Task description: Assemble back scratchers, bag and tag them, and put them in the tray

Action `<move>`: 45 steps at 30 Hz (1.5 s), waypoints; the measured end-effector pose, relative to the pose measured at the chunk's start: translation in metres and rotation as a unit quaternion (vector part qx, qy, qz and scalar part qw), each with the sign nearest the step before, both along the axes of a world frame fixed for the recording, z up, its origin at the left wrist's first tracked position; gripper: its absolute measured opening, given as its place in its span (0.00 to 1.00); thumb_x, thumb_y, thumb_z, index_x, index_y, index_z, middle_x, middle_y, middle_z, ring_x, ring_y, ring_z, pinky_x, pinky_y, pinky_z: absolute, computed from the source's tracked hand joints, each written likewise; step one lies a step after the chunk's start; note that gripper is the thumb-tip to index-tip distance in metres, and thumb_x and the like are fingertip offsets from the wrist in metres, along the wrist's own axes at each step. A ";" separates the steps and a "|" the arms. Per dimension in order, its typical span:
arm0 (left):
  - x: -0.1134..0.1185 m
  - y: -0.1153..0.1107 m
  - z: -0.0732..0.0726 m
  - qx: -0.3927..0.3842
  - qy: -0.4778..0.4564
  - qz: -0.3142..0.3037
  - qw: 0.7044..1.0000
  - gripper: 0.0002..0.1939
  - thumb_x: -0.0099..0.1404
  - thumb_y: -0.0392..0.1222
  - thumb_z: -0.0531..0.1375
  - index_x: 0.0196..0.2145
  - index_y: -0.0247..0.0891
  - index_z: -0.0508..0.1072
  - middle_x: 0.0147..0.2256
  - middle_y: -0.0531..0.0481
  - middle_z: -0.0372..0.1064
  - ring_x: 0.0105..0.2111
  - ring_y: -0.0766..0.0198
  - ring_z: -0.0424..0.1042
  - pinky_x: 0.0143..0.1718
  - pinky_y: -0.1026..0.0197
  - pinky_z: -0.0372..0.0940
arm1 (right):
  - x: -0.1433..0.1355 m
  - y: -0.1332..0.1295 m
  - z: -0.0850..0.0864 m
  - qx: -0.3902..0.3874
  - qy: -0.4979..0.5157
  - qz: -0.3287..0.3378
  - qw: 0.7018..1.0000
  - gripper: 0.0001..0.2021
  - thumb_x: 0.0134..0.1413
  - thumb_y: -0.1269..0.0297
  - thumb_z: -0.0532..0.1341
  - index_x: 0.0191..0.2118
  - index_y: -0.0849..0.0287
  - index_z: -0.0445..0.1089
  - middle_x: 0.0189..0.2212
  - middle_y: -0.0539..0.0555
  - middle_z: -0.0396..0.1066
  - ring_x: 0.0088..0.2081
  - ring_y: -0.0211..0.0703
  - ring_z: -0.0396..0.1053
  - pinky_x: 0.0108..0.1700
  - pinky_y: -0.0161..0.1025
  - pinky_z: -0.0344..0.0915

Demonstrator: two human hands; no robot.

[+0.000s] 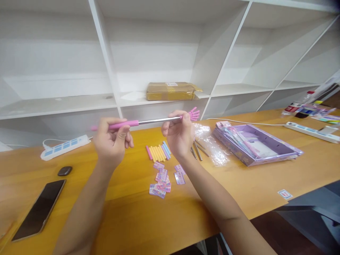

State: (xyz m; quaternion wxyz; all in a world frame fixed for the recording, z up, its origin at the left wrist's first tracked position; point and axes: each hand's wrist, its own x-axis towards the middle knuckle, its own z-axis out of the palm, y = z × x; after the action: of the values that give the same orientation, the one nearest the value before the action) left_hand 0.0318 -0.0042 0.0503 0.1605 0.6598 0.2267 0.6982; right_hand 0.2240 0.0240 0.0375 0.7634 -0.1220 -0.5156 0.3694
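Note:
Held between both hands above the table is a back scratcher (154,120) with a pink handle, a silver rod and a pink hand-shaped head. My left hand (113,140) is closed round the pink handle. Near the head, my right hand (180,134) pinches the rod. Below them lies a row of coloured sticks (158,153), mostly yellow, with pink, purple and blue ones. Small printed cards (161,182) are scattered in front of the row. Beyond my right wrist are metal rods (197,150) and clear plastic wrap (215,148).
On the table (127,212) are a phone (39,209), a black case (64,171), a left power strip (65,147) and a purple box (255,143) holding wrapped items. Bottles (297,106) stand far right. A cardboard box (171,91) sits on the shelf.

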 end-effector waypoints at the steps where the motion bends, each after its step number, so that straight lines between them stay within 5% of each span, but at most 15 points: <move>1: 0.000 0.000 -0.001 -0.004 0.002 -0.001 1.000 0.06 0.74 0.44 0.66 0.44 0.42 0.73 0.21 0.59 0.68 0.17 0.67 0.72 0.15 0.65 0.63 | -0.001 0.000 -0.001 -0.003 0.002 0.005 1.000 0.22 0.71 0.38 0.54 0.40 0.52 0.69 0.22 0.47 0.67 0.20 0.35 0.62 0.24 0.35 0.64; 11: 0.006 0.002 -0.009 -0.020 0.037 -0.003 0.999 0.09 0.75 0.48 0.65 0.45 0.43 0.71 0.20 0.61 0.68 0.15 0.68 0.71 0.15 0.67 0.63 | -0.020 -0.010 -0.008 0.004 -0.006 0.096 0.995 0.24 0.71 0.37 0.53 0.42 0.54 0.69 0.22 0.47 0.69 0.21 0.36 0.66 0.24 0.36 0.65; 35: 0.005 -0.008 -0.003 -0.114 0.087 -0.034 0.989 0.12 0.76 0.53 0.62 0.44 0.45 0.66 0.18 0.63 0.61 0.13 0.66 0.69 0.15 0.66 0.63 | -0.028 -0.010 -0.018 -0.002 -0.021 0.101 0.995 0.24 0.70 0.35 0.54 0.43 0.53 0.70 0.23 0.48 0.72 0.21 0.38 0.67 0.25 0.37 0.65; 41: 0.003 0.001 0.001 0.010 0.055 0.089 0.994 0.12 0.75 0.53 0.63 0.42 0.43 0.74 0.31 0.51 0.74 0.28 0.63 0.77 0.31 0.59 0.73 | -0.025 -0.004 -0.017 -0.032 -0.014 0.167 0.985 0.23 0.70 0.40 0.56 0.47 0.55 0.76 0.25 0.48 0.69 0.23 0.37 0.64 0.27 0.37 0.63; 45: 0.002 0.002 0.007 0.063 0.019 0.139 0.988 0.13 0.74 0.54 0.63 0.36 0.43 0.77 0.36 0.48 0.70 0.28 0.63 0.71 0.29 0.58 0.71 | -0.027 -0.001 -0.017 -0.070 0.014 0.219 0.973 0.20 0.68 0.44 0.58 0.44 0.55 0.77 0.22 0.47 0.65 0.21 0.36 0.58 0.25 0.36 0.59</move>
State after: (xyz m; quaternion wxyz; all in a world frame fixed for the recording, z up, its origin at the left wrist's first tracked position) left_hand 0.0338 -0.0024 0.0571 0.0157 0.6434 0.2750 0.7142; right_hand 0.1973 0.0233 0.0208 0.6609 -0.0538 -0.4916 0.5645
